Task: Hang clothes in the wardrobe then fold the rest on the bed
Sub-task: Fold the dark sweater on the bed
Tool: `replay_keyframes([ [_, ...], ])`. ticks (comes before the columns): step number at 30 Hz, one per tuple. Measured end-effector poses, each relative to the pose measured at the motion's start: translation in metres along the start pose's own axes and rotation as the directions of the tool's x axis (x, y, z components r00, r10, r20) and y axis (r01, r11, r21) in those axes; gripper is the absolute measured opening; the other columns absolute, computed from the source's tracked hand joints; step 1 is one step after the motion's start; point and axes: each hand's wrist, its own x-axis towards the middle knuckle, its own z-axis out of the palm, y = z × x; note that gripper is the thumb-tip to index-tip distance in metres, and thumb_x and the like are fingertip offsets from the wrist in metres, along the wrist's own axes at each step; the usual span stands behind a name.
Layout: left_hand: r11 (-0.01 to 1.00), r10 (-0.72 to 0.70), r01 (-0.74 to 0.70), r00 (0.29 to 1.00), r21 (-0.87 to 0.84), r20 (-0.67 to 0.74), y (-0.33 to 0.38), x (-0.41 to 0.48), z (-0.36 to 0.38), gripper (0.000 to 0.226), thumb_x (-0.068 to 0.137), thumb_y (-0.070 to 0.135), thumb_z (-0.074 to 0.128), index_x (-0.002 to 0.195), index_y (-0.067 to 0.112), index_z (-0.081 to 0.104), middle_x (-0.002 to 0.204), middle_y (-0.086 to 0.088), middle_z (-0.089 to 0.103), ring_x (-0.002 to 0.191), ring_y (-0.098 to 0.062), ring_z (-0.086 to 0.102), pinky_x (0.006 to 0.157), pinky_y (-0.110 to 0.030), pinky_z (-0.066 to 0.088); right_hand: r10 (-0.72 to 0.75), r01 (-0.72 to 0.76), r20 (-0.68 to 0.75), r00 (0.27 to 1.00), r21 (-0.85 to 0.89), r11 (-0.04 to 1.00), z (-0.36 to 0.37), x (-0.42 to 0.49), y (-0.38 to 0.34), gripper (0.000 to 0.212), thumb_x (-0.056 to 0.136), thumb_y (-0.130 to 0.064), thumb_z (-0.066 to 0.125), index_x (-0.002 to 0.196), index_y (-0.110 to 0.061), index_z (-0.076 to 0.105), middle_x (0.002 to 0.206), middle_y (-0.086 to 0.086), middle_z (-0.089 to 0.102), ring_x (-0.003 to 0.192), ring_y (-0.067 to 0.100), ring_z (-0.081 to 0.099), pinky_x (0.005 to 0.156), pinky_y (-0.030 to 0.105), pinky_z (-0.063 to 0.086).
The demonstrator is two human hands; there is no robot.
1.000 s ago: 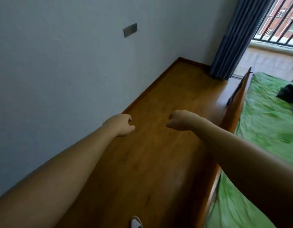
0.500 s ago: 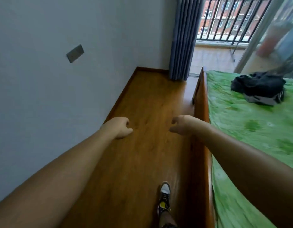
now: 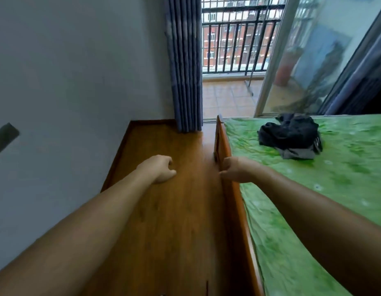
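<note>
A heap of dark clothes (image 3: 290, 135) lies on the bed's green sheet (image 3: 313, 189), far right of my hands. My left hand (image 3: 158, 168) hangs over the wooden floor with its fingers loosely curled and nothing in it. My right hand (image 3: 233, 168) is level with it, over the bed's wooden side rail (image 3: 234, 195), also loosely curled and holding nothing. No wardrobe is in view.
A grey wall (image 3: 67, 92) runs along the left, with a wooden floor strip (image 3: 174, 210) between it and the bed. Ahead, a blue curtain (image 3: 185, 71) hangs beside an open glass door (image 3: 303, 60) that leads to a tiled, railed balcony.
The view has swung right and forward, bringing the balcony, the glass door and the clothes heap fully into view. Both hands keep the same loose curl in front of me.
</note>
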Motion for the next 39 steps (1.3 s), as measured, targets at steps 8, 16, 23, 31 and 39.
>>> replay_keyframes([
  [8,0.977,0.205,-0.201,0.978,0.074,-0.039,0.052,0.19,-0.038,0.052,0.096,0.042,0.059,0.144,0.025,0.049,0.144,-0.002,0.052,0.126,-0.023,0.056,0.093,-0.037,0.055,0.191,-0.189,-0.042,0.981,0.036,0.981,-0.059,0.13,0.054,0.053,0.093,-0.05,0.06,0.135,-0.018,0.058,0.134,0.011,0.061,0.118,0.029,0.058,0.087,0.033,0.048],
  [16,0.913,0.37,-0.373,0.928,0.167,0.05,0.082,0.385,-0.085,0.05,0.09,0.047,0.058,0.137,0.031,0.055,0.132,0.0,0.061,0.116,-0.023,0.061,0.089,-0.037,0.057,0.384,-0.376,-0.05,0.922,0.123,0.918,-0.115,0.252,0.087,0.058,0.09,-0.056,0.058,0.134,-0.019,0.057,0.137,0.01,0.06,0.123,0.03,0.056,0.095,0.038,0.049],
  [23,0.802,0.517,-0.552,0.833,0.227,0.198,0.155,0.5,-0.105,0.048,0.088,0.047,0.056,0.131,0.027,0.058,0.126,-0.003,0.063,0.108,-0.024,0.062,0.091,-0.038,0.055,0.566,-0.557,0.018,0.824,0.206,0.804,-0.132,0.294,0.152,0.059,0.088,-0.055,0.058,0.134,-0.018,0.058,0.137,0.009,0.06,0.122,0.029,0.057,0.096,0.038,0.05],
  [31,0.642,0.632,-0.718,0.694,0.269,0.345,0.283,0.612,-0.075,0.056,0.089,0.045,0.058,0.142,0.028,0.049,0.14,-0.007,0.052,0.124,-0.029,0.053,0.099,-0.046,0.049,0.659,-0.646,0.09,0.746,0.337,0.685,-0.126,0.349,0.274,0.05,0.089,-0.045,0.061,0.129,-0.016,0.058,0.131,0.012,0.062,0.116,0.031,0.059,0.089,0.035,0.048],
  [39,0.507,0.637,-0.8,0.599,0.322,0.486,0.392,0.699,-0.036,0.059,0.093,0.044,0.058,0.147,0.025,0.044,0.14,-0.009,0.05,0.122,-0.03,0.054,0.094,-0.038,0.048,0.696,-0.708,0.196,0.691,0.38,0.596,-0.128,0.4,0.378,0.042,0.089,-0.05,0.056,0.117,-0.018,0.057,0.123,0.01,0.063,0.111,0.032,0.059,0.091,0.04,0.051],
])
